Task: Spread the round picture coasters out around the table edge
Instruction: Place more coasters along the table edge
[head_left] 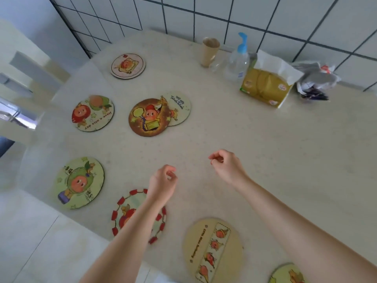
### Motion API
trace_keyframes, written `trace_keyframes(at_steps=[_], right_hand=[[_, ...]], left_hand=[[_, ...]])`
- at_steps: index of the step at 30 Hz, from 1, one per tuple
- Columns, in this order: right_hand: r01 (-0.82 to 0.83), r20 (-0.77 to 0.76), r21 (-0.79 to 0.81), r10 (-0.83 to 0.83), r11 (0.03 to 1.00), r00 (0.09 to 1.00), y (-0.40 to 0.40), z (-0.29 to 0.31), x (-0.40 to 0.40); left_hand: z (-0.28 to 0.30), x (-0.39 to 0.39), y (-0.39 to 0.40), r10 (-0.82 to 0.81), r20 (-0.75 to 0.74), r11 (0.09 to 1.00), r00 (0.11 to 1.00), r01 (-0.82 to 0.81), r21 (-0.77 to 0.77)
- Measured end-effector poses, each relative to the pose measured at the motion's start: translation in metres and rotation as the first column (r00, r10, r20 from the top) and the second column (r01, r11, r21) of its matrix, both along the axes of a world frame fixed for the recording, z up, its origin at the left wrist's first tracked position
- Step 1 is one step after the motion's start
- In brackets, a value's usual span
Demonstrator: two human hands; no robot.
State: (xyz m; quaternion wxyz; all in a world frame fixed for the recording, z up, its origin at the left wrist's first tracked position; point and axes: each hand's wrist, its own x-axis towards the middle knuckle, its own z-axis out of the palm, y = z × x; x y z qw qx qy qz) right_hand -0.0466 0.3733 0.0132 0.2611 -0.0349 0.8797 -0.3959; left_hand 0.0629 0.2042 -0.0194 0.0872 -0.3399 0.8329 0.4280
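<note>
Risk: brown coaster (149, 117) overlaps pale coaster (179, 108); lifting one may drag other. Left hand (163, 183), right hand (226, 166) loosely curled, empty.

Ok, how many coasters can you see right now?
8: far-left one, two mid-left, brown centre one overlapping another, three along the near edge. More may sit off-frame.
</note>
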Motion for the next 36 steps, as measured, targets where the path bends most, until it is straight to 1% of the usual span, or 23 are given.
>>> trace_keyframes(at_steps=[4, 10, 13, 16, 20, 23, 25, 27, 28, 29, 30, 32, 33, 36], right_hand=[[-0.019, 0.020, 0.002, 0.019, 1.000, 1.000, -0.063, -0.005, -0.037], [-0.014, 0.070, -0.001, 0.014, 1.000, 0.997, -0.136, -0.015, -0.079], [0.007, 0.089, 0.008, -0.008, 1.000, 0.996, -0.163, -0.021, -0.094], [0.015, 0.089, 0.023, -0.017, 1.000, 0.996, -0.185, -0.022, -0.106], [0.040, 0.081, 0.061, -0.045, 0.997, 0.996, -0.206, -0.024, -0.119], [0.090, 0.135, 0.068, -0.099, 0.994, 0.986, -0.213, -0.022, -0.124], [0.119, 0.165, 0.052, -0.126, 0.992, 0.978, -0.214, -0.021, -0.126], [0.121, 0.186, 0.049, -0.128, 0.991, 0.974, -0.215, -0.023, -0.128], [0.117, 0.199, 0.048, -0.125, 0.992, 0.972, -0.216, -0.023, -0.129], [0.106, 0.215, 0.041, -0.113, 0.994, 0.970, -0.217, -0.024, -0.130], [0.091, 0.229, 0.034, -0.097, 0.995, 0.969, -0.219, -0.024, -0.131], [0.054, 0.232, 0.024, -0.058, 0.998, 0.971, -0.222, -0.022, -0.132], [0.044, 0.224, 0.020, -0.047, 0.999, 0.973, -0.222, -0.021, -0.133], [0.068, 0.189, -0.021, -0.063, 0.997, 0.980, -0.220, -0.014, -0.139]], left_hand=[[-0.004, -0.035, -0.063, 0.071, -0.015, 0.997, 0.997, -0.071, -0.037], [-0.013, -0.074, -0.135, 0.189, -0.045, 0.981, 0.981, -0.191, -0.045], [-0.017, -0.088, -0.160, 0.275, -0.072, 0.961, 0.959, -0.277, -0.019], [-0.019, -0.100, -0.173, 0.388, -0.091, 0.922, 0.917, -0.385, 0.050], [-0.020, -0.114, -0.178, 0.517, -0.104, 0.852, 0.849, -0.499, 0.160], [-0.019, -0.119, -0.178, 0.608, -0.075, 0.777, 0.790, -0.573, 0.262], [-0.020, -0.121, -0.181, 0.667, -0.020, 0.707, 0.745, -0.625, 0.330], [-0.021, -0.124, -0.185, 0.724, 0.043, 0.609, 0.689, -0.667, 0.429], [-0.019, -0.126, -0.186, 0.736, 0.073, 0.562, 0.673, -0.668, 0.488], [-0.017, -0.128, -0.186, 0.734, 0.095, 0.534, 0.672, -0.658, 0.531], [-0.015, -0.130, -0.185, 0.715, 0.102, 0.543, 0.691, -0.641, 0.543], [-0.011, -0.134, -0.180, 0.668, 0.069, 0.617, 0.741, -0.603, 0.506], [-0.011, -0.135, -0.177, 0.659, 0.045, 0.644, 0.751, -0.595, 0.481], [-0.009, -0.143, -0.169, 0.654, 0.013, 0.665, 0.756, -0.584, 0.465]])
